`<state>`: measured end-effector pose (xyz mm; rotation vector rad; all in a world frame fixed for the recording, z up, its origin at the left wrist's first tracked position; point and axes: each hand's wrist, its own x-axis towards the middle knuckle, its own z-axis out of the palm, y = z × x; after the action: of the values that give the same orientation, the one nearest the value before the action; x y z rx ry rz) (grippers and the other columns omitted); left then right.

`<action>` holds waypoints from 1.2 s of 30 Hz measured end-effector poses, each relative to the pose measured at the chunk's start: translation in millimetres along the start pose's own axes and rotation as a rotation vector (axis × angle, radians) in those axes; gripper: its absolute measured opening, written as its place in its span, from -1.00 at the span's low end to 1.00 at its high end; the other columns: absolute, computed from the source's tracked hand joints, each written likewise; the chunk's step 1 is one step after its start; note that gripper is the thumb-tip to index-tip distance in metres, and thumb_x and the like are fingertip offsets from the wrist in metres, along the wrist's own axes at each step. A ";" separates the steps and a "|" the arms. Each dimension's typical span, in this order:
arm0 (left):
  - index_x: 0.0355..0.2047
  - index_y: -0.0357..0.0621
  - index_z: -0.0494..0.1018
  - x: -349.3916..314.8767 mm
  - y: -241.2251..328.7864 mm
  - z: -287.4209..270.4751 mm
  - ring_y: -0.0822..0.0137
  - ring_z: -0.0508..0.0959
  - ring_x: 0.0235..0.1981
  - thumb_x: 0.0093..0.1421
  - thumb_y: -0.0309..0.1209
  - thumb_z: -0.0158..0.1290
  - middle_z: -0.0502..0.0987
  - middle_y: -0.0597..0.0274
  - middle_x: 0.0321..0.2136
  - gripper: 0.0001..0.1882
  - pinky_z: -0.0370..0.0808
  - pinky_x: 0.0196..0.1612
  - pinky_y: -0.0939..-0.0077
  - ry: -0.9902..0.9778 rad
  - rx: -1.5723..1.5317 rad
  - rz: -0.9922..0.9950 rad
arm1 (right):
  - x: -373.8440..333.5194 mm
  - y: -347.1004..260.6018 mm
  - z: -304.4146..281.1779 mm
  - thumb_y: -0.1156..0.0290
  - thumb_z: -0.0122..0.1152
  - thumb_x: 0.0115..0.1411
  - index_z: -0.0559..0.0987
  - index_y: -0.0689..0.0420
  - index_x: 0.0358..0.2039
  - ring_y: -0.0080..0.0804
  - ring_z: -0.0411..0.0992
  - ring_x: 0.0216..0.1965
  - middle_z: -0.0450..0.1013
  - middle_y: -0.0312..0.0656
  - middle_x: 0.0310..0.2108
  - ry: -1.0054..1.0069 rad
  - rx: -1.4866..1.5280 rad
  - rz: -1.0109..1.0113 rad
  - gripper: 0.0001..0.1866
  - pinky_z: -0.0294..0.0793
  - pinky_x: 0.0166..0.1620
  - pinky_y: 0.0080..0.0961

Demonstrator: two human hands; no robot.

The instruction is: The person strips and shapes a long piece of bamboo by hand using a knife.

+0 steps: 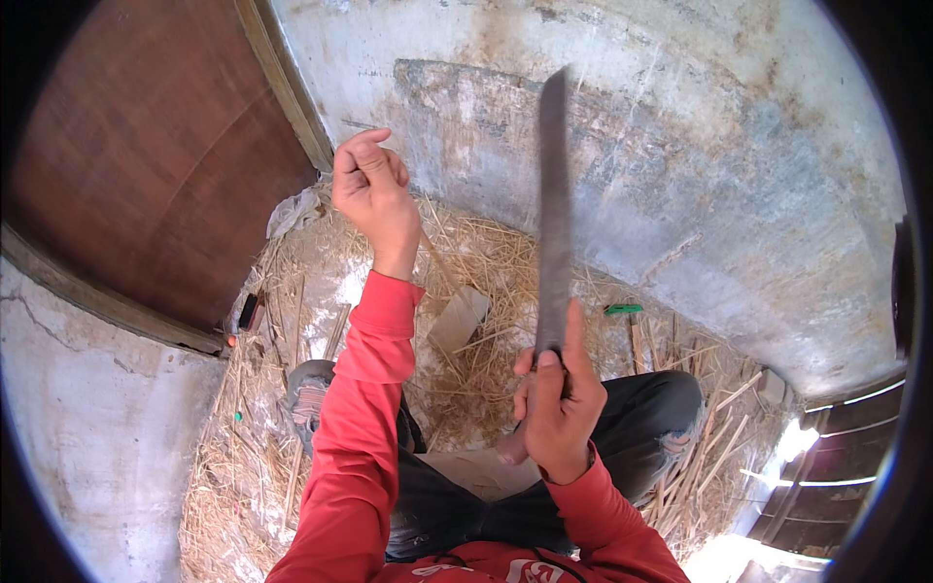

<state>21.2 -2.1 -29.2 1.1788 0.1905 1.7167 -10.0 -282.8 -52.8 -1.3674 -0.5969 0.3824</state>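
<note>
My right hand (562,408) is wrapped round the wooden handle (512,448) of a machete, its index finger stretched along the base of the blade. The long dark machete blade (554,204) points up and away from me, in front of the wall. My left hand (374,189) is raised at the far left of it, fingers curled in and thumb pressed against them. Whatever it may pinch is hidden. Past its wrist, a thin stick (439,255) slants down toward a pale block (459,320) on the straw; whether hand and stick touch, I cannot tell.
Straw (486,238) and loose sticks (714,442) cover the floor round my bent legs (641,418). A stained plaster wall (680,165) stands ahead, with a brown door panel (165,165) at the left. A green-headed tool (623,309) lies beyond my right knee.
</note>
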 end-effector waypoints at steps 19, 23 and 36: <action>-0.40 -0.10 0.32 2.2 -4.7 3.3 0.62 0.10 -0.70 0.52 -0.11 -0.04 0.15 0.48 -0.67 -0.60 -0.02 -0.67 0.60 0.044 0.060 0.091 | -17.0 59.4 6.5 0.59 -0.10 0.42 0.19 0.21 0.48 -0.62 0.43 -0.46 0.50 -0.25 -0.42 -0.051 -0.142 -0.158 -0.39 0.49 -0.35 -0.60; -0.44 -0.11 0.29 10.4 -7.7 -10.6 0.64 0.15 -0.68 0.53 -0.15 -0.05 0.25 0.46 -0.62 -0.59 0.05 -0.64 0.64 0.125 0.112 0.145 | -15.8 54.6 -1.5 0.59 -0.04 0.40 0.22 0.21 0.46 -0.58 0.47 -0.40 0.49 -0.26 -0.45 -0.201 -0.172 0.164 -0.39 0.53 -0.22 -0.55; -0.42 -0.10 0.31 2.2 -3.5 -5.3 0.66 0.20 -0.68 0.53 -0.19 -0.05 0.29 0.45 -0.58 -0.63 0.07 -0.68 0.68 0.156 0.139 0.161 | -31.7 78.7 -10.0 0.60 0.02 0.32 0.22 0.22 0.46 -0.52 0.36 -0.58 0.45 -0.09 -0.53 -0.355 -0.529 -0.076 -0.33 0.46 -0.39 -0.48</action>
<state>19.3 3.3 -32.7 1.1869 0.3220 1.9648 -22.5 -295.3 -136.5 -1.7884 -1.0961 0.4272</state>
